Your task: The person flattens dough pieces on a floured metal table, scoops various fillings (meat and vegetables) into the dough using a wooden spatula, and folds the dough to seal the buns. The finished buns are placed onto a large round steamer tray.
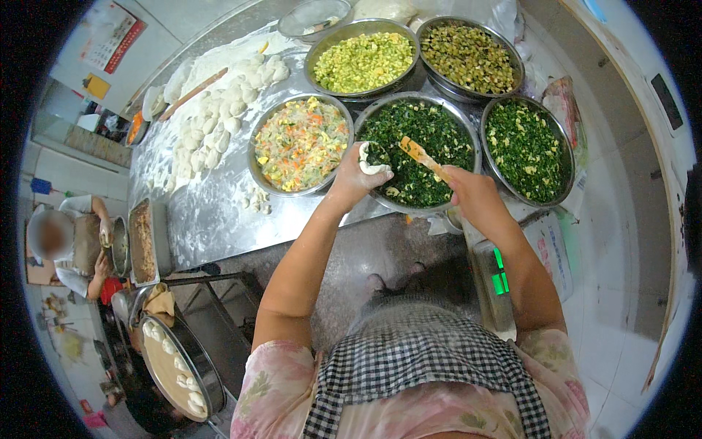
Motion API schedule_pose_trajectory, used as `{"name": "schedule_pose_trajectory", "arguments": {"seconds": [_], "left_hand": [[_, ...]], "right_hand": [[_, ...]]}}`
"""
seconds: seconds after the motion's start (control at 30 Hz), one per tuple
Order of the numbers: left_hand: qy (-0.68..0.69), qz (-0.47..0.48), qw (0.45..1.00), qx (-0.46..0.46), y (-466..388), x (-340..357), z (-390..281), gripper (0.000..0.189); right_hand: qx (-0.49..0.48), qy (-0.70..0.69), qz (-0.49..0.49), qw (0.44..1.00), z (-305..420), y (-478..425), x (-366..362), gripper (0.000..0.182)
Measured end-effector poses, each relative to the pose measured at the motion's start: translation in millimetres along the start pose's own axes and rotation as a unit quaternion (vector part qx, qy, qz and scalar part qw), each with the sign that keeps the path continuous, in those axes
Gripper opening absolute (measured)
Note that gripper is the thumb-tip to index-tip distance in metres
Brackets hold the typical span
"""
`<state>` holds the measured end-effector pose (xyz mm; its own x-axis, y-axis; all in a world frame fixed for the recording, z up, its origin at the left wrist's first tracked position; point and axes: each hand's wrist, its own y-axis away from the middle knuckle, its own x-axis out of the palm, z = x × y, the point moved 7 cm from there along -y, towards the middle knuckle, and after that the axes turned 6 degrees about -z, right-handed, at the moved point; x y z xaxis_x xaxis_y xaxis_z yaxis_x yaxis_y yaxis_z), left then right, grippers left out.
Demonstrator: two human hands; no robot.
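My left hand cups a white dough wrapper with dark green filling in it, over the left rim of a metal bowl. That bowl holds chopped greens flecked with pale yellow bits. In my right hand is the handle of a flat wooden spatula; its blade points left over the greens, apart from the wrapper. Left of my left hand stands a bowl of noodle, carrot and egg filling. To the right of my right hand is another bowl of chopped greens with egg.
Floured dough pieces and a rolling pin lie on the steel table. Behind are bowls of yellow-green filling and diced vegetables. A round steamer with buns stands lower left; another person works at far left.
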<state>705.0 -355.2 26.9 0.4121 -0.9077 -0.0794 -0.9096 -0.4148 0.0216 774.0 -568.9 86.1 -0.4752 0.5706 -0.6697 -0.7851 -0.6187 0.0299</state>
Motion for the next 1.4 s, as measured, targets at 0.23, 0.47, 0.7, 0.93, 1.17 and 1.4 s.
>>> {"name": "schedule_pose_trajectory", "arguments": {"seconds": [0.23,0.47,0.7,0.93,1.17,1.4], "left_hand": [[-0.021,0.035,0.999,0.004,11.7,8.0,-30.4,0.053],[0.188,-0.013,0.981,-0.053,21.8,-4.9,-16.3,0.053],[0.418,-0.040,0.907,-0.036,51.8,19.7,-44.1,0.058],[0.344,-0.107,0.932,0.034,73.0,8.1,-66.9,0.048],[0.327,-0.167,0.928,0.063,102.1,-23.3,-71.6,0.057],[0.024,-0.101,0.986,0.130,150.6,-67.1,-94.6,0.090]], "right_hand": [[-0.202,0.155,-0.026,0.967,33.2,18.9,17.2,0.033],[-0.241,0.212,-0.113,0.940,22.5,2.0,-5.4,0.040],[0.004,-0.494,0.038,0.869,43.5,2.4,59.1,0.051],[-0.219,-0.246,-0.040,0.943,94.9,1.7,38.0,0.028],[-0.034,-0.477,0.206,0.854,126.7,-0.5,71.9,0.036],[-0.160,-0.297,0.301,0.892,163.7,0.8,111.4,0.017]]}}
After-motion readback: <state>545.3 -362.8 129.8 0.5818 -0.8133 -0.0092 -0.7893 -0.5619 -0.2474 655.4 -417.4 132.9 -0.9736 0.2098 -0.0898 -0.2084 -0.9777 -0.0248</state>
